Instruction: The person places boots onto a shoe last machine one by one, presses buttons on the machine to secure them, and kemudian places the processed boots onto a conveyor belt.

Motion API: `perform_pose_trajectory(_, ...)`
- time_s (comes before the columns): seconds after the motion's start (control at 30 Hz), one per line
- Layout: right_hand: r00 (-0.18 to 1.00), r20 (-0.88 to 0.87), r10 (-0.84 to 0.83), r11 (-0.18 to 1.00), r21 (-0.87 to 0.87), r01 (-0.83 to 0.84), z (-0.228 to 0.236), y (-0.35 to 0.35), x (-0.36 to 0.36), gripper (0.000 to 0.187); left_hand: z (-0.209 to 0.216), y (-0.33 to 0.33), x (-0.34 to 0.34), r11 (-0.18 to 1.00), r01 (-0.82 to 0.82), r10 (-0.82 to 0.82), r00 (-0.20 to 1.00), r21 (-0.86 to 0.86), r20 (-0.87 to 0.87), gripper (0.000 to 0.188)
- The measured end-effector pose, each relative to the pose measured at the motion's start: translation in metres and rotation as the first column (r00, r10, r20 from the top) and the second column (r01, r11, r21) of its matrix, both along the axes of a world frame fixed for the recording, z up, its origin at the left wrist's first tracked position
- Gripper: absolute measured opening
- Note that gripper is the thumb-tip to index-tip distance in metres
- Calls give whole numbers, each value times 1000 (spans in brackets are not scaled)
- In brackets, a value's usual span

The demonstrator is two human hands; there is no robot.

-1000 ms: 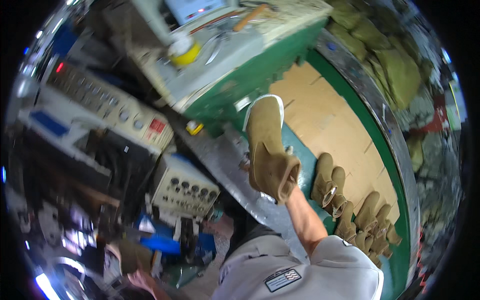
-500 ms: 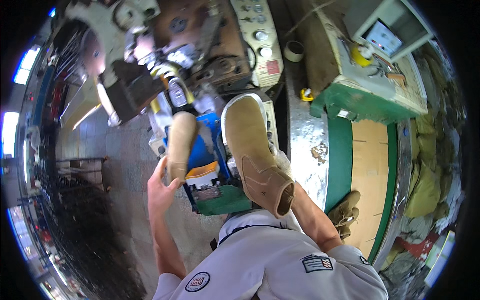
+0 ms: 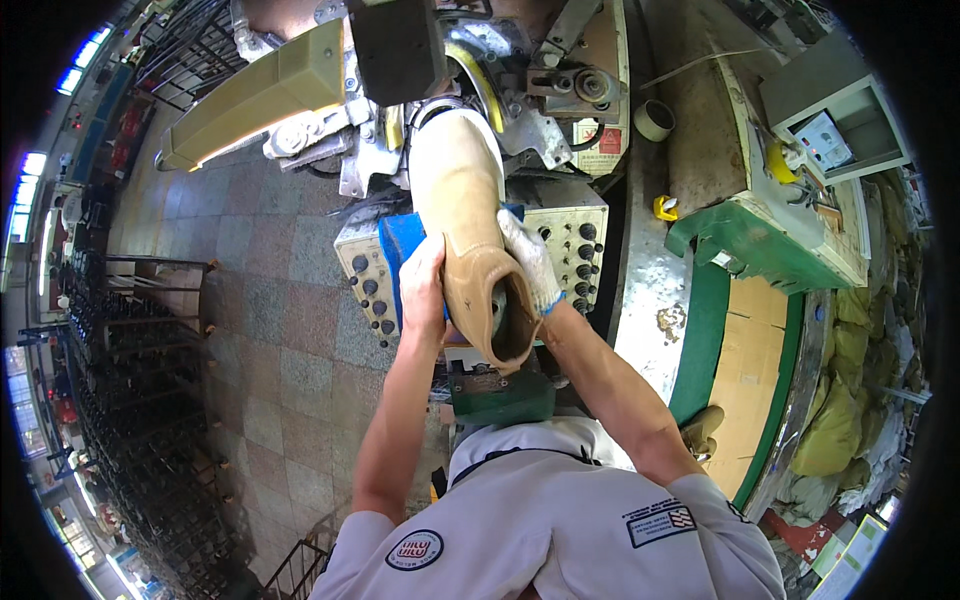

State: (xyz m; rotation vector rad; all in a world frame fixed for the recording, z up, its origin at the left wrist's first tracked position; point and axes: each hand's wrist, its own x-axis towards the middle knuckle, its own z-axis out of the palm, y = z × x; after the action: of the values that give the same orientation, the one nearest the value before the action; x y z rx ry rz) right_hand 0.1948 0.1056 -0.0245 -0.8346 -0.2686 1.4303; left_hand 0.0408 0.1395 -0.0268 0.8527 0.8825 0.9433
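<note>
A tan ankle boot (image 3: 462, 190) is held between my hands, its open top facing me and its toe reaching into the jaws of a shoe-making machine (image 3: 480, 45). My bare left hand (image 3: 424, 285) wraps the left side of the shaft. On the opposite side, my right hand (image 3: 528, 260), in a white glove, presses against the boot near the ankle. Both hands are closed on it. The very tip of the toe is partly hidden by the machine parts. Something grey shows inside the boot's opening.
Knobbed control panels (image 3: 575, 240) flank the boot below the machine head. A beige arm-like cover (image 3: 260, 95) juts out left. To the right is a worn bench (image 3: 650, 310), with more brown boots (image 3: 703, 430) on cardboard. Dark racks (image 3: 140, 430) line the left.
The left hand was at a separate tan boot-shaped piece on the left, no longer seen there; the right held a boot. Now both hands grip one boot, its toe in the machine. The view has shifted.
</note>
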Motion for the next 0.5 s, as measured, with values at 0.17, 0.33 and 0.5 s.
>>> perform_pose_trajectory(0.17,998,-14,-64,997,37,64,-17,33,-2,46,-20,33,6,998,-50,54,989,-31,137,41)
perform_pose_trajectory(0.33,967,218,-130,984,-93,153,-30,35,-4,54,-33,25,18,954,-64,113,982,-292,152,41)
perform_pose_trajectory(0.5,927,343,-150,983,-49,177,-16,39,-6,53,-42,32,11,965,20,31,981,-261,191,48)
